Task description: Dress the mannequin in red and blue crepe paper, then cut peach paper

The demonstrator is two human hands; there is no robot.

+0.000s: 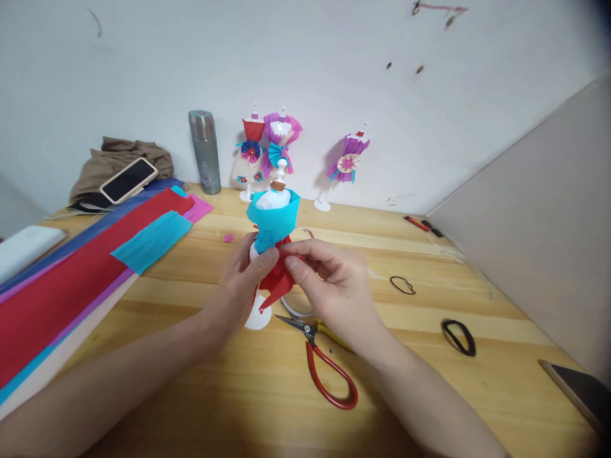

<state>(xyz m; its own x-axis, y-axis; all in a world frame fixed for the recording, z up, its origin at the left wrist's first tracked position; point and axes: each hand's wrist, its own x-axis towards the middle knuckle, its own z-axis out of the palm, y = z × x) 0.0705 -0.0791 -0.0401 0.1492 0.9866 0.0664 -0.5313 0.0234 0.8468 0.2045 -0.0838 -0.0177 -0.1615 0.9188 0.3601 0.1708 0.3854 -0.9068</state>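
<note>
A small white dress form (273, 200) stands between my hands, its upper part wrapped in turquoise crepe paper (277, 221). My left hand (240, 273) is closed around its waist from the left, thumb in front. With thumb and fingertips, my right hand (334, 273) pinches a piece of red crepe paper (277, 280) that hangs below the turquoise wrap. The form's round white base (258, 316) shows under the hands. Just below my right hand lie red-handled scissors (329, 366), blades pointing left. Behind the hands, a tape roll (296, 308) is partly hidden.
Crepe paper strips (90, 273) and a phone (128, 180) on brown cloth (117, 162) lie left. Against the wall stand a flask (205, 156) and dressed forms (252, 149), (348, 159). Black bands (458, 337), a red-black pen-like object (422, 225) and a dark tablet-like device (575, 388) lie right.
</note>
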